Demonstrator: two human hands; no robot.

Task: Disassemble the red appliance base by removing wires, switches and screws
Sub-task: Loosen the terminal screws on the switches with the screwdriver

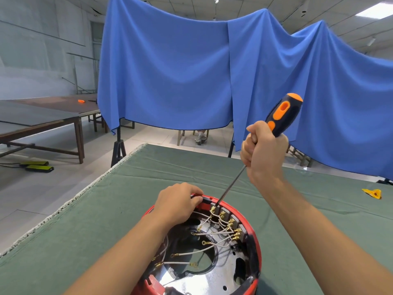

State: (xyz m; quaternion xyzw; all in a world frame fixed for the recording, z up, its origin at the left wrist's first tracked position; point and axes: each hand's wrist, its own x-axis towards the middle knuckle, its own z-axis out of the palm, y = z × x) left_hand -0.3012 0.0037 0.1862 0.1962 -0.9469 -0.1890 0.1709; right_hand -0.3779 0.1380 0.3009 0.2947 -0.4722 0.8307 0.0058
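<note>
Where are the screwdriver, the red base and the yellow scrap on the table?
screwdriver [282, 112], head view, on its orange and black handle.
red base [252, 225], head view, on its right outer rim.
yellow scrap [372, 193], head view, on its middle.

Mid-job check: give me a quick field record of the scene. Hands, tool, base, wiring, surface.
left hand: grips the far rim of the red appliance base
right hand: holds the screwdriver by its handle
tool tip: down at the brass terminals along the far inner wall
wiring: white wires inside, several ring ends lying loose
base state: open, metal plate showing
surface: green cloth
other: yellow scrap far right
</note>
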